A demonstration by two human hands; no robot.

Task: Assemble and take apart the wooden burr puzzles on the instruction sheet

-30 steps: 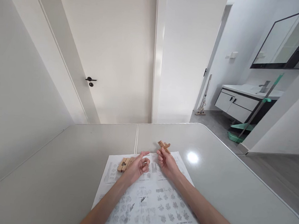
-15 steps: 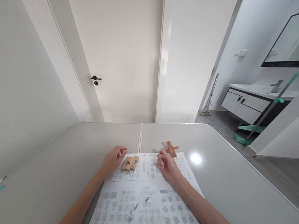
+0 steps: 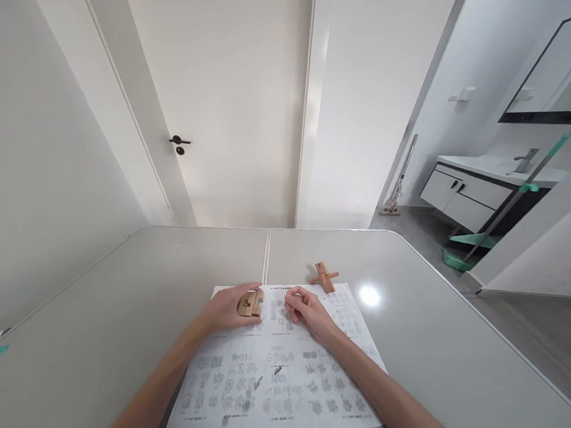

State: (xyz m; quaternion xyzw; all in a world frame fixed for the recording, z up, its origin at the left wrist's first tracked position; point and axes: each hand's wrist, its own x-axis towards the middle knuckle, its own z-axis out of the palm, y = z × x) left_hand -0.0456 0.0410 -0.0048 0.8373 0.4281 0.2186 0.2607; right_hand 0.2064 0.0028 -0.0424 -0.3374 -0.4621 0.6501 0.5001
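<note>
1. L hand [image 3: 223,309]: thumb on near side, fingers on far side of notched wooden puzzle blocks [image 3: 256,301]; firm grip can't be told.
2. R hand [image 3: 307,309]: fingers loosely curled in, nothing seen held; poised just R of blocks.
3. Blocks set side by side, upper L of printed instruction sheet [image 3: 285,364].
4. Crossed wooden pcs [image 3: 325,279] left at sheet's far edge, beyond R hand.
5. Sheet laid on grey tabletop [image 3: 111,332].

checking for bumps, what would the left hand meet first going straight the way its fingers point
The left hand would likely meet the wooden blocks at its palm first, and may be touching them; the right hand lies beyond.
</note>
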